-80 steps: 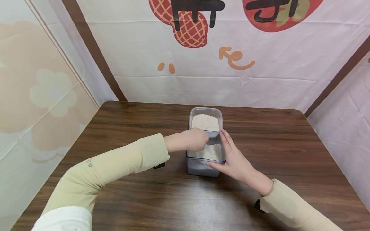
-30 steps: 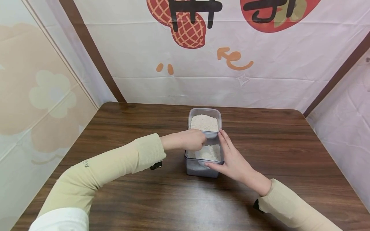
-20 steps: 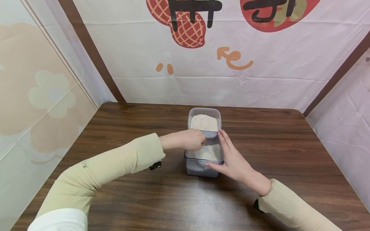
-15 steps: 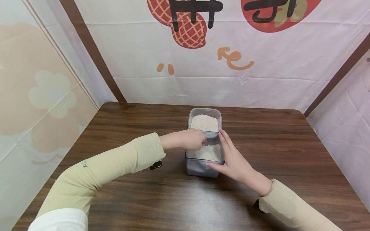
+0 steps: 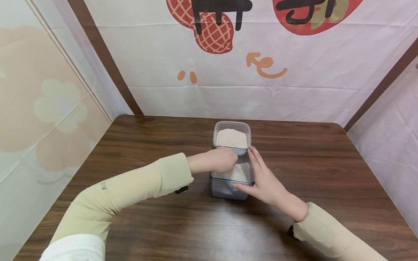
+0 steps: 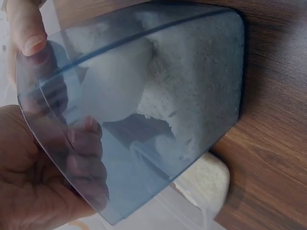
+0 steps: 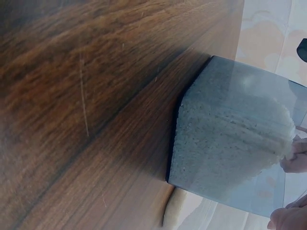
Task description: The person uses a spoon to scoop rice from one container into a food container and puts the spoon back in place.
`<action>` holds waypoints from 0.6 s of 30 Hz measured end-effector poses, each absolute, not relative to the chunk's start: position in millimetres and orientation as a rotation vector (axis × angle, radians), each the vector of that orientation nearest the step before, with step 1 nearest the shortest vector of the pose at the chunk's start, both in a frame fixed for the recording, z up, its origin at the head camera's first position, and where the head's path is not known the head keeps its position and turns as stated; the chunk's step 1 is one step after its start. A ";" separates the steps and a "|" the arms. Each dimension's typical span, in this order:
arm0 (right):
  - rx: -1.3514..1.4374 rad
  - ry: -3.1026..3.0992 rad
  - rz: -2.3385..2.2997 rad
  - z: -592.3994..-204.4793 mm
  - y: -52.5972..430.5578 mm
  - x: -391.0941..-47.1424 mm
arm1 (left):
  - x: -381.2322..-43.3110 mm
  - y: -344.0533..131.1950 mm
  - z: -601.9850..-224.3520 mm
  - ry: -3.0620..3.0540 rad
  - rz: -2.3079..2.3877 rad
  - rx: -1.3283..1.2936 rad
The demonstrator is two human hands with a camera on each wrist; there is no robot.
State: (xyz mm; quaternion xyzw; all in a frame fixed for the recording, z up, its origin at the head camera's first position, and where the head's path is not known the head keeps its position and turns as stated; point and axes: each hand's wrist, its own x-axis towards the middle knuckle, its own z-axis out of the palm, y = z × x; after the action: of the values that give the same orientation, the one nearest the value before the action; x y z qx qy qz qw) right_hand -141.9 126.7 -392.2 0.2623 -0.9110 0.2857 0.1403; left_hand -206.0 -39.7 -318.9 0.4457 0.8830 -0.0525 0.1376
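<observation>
My left hand (image 5: pixel 223 160) is inside the mouth of a tall blue-tinted clear storage container (image 5: pixel 229 194), its fingers curled. Through the wall in the left wrist view, a whitish rounded scoop (image 6: pixel 117 84) shows near those fingers, against white rice-like grain (image 6: pixel 168 91). Its handle is hidden by the hand. My right hand (image 5: pixel 266 183) grips the container's right side, thumb on the near rim, fingers at the far right corner. Directly behind stands a smaller clear tub (image 5: pixel 232 125) holding a heap of similar grain (image 5: pixel 232 139).
Both containers stand on a dark brown wooden table (image 5: pixel 163 221), the smaller one close to its back edge. A printed cloth backdrop (image 5: pixel 222 98) hangs behind the table, with more cloth at either side.
Compared with half a second ago, my left hand has shifted slightly right inside the container. My right hand keeps its place on the rim, and both containers have stayed put.
</observation>
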 end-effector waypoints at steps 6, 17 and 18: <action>0.761 -2.620 0.828 -392.0 126.1 -141.8 | -206.8 -39.4 -319.9 2.557 -0.119 1.251; 0.761 -2.611 0.822 -394.0 126.3 -143.9 | -212.5 -46.2 -322.0 2.560 0.061 1.167; 0.760 -2.609 0.820 -394.0 126.4 -144.1 | -212.7 -46.4 -321.5 2.564 0.081 1.153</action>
State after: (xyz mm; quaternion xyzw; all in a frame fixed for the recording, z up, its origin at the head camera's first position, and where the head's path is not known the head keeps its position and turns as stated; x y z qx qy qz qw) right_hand -144.1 126.4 -394.0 0.2648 -0.9086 0.2855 0.1511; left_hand -212.7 -46.4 -321.5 0.4045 0.8993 0.0285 0.1638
